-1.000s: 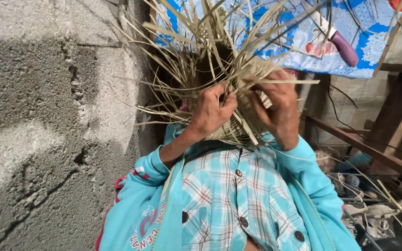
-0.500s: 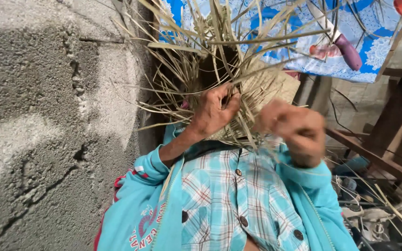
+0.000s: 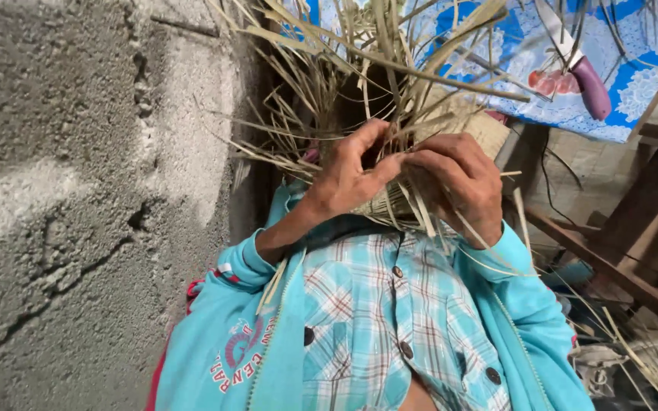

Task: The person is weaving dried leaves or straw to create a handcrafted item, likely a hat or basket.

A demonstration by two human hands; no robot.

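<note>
We see the left hand (image 3: 348, 179) and right hand (image 3: 455, 179) both clamped on a half-woven basket (image 3: 390, 205) of dry flat straw strips, held against the chest; loose stiff ends splay upward. Rough concrete wall (image 3: 78, 190) alongside.

a half-woven basket (image 3: 390, 205) of pale, dry straw-coloured strips sits against the person's chest, held up between both hands. its finished part is a tight, close weave, a small rounded band showing just below the fingers. from that band long loose strips (image 3: 359, 84) spray upward and outward in every direction, flat and narrow, some bent, some crossing one another. a few strips (image 3: 489, 243) hang down and trail off to the right over the sleeve. much of the woven body is hidden behind the hands.
</note>
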